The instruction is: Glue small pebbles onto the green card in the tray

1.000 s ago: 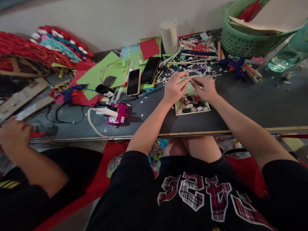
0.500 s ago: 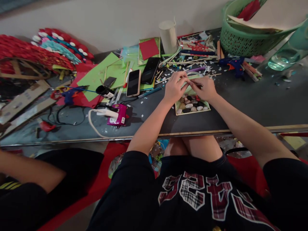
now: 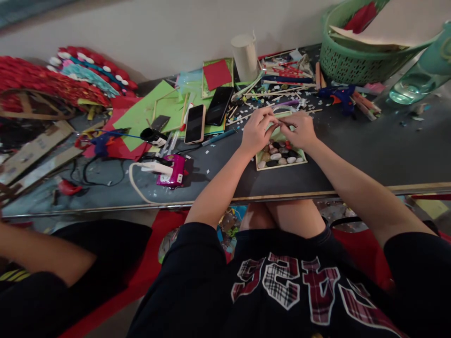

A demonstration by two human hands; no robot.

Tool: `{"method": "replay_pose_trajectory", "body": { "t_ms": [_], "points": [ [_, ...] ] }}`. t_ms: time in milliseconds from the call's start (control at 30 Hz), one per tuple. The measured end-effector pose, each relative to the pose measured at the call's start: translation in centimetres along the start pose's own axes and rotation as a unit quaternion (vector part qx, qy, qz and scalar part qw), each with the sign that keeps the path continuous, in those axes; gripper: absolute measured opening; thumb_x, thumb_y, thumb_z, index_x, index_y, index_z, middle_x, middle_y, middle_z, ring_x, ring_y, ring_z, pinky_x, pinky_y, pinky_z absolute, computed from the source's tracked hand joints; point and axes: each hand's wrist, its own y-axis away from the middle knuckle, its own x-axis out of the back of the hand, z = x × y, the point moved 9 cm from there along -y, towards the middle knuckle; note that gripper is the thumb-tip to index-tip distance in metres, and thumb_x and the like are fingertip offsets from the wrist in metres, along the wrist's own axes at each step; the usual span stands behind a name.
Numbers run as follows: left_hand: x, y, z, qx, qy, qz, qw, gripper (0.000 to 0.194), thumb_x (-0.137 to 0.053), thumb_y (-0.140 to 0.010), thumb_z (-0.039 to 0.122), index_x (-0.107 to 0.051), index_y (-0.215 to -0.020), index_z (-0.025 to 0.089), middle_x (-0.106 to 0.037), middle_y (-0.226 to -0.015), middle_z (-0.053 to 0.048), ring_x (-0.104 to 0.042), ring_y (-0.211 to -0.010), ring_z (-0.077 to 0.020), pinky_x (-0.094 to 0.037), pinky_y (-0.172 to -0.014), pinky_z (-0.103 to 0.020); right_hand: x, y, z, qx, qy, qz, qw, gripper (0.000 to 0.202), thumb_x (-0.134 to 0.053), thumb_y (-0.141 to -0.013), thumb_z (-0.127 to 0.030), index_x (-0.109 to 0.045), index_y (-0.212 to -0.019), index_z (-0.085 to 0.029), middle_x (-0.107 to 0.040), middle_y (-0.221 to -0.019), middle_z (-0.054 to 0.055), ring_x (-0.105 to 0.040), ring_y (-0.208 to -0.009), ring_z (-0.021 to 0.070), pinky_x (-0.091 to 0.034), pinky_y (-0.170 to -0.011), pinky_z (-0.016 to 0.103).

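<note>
A small pale-edged frame [image 3: 281,165] holding several pebbles [image 3: 282,161] in white, brown, black and red lies near the table's front edge. Over its back part, my left hand [image 3: 258,129] and my right hand [image 3: 299,130] meet at the fingertips. Both have their fingers pinched together; whatever is between them is too small to make out. Behind the hands lie a clear ring-shaped item [image 3: 282,107], a purple strip [image 3: 289,103] and thin wooden sticks.
Two phones [image 3: 195,124], green paper [image 3: 136,123], a magenta power adapter [image 3: 172,171] and glue guns [image 3: 340,96] lie around. Behind stand a white cylinder [image 3: 244,57], a green basket [image 3: 355,61] and a bottle [image 3: 414,77]. Another person's arm [image 3: 45,251] is at left.
The view has shifted slightly. My fingertips remain together above the frame, with the fingers slightly readjusted.
</note>
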Motion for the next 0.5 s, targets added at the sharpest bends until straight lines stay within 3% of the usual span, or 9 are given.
{"method": "replay_pose_trajectory", "body": {
  "t_ms": [167, 333, 500],
  "points": [
    [1.3, -0.1, -0.1, 0.013, 0.002, 0.06, 0.998, 0.047, -0.042, -0.104, 0.063, -0.059, -0.129, 0.028, -0.064, -0.128, -0.014, -0.064, -0.127, -0.0303, -0.054, -0.109, -0.05, 0.0, 0.1, 0.7, -0.018, -0.004, 0.006, 1.0, 0.034, -0.048, -0.092, -0.036, -0.078, -0.086, -0.021, -0.069, -0.073, 0.006, -0.065, -0.078, 0.0229, -0.048, -0.086, 0.041],
    [1.4, -0.3, 0.7, -0.022, -0.022, 0.065, 0.997, 0.042, -0.04, -0.107, 0.057, -0.068, -0.106, 0.027, -0.067, -0.109, -0.01, -0.07, -0.108, -0.0255, -0.059, -0.098, -0.046, -0.2, 0.2, 0.3, -0.02, 0.006, -0.011, 1.0, 0.031, -0.048, -0.089, -0.032, -0.075, -0.08, -0.02, -0.069, -0.072, 0.006, -0.064, -0.076, 0.0214, -0.047, -0.084, 0.039],
    [0.9, -0.3, 1.8, -0.059, -0.021, 0.028, 0.998, 0.036, -0.037, -0.11, 0.044, -0.064, -0.1, 0.021, -0.066, -0.113, -0.012, -0.068, -0.114, -0.0279, -0.057, -0.101, -0.051, 0.1, 0.0, -0.2, -0.023, 0.006, -0.02, 1.0, 0.027, -0.051, -0.085, -0.031, -0.068, -0.068, -0.019, -0.059, -0.061, 0.005, -0.056, -0.067, 0.0188, -0.045, -0.079, 0.037]
  ]
}}
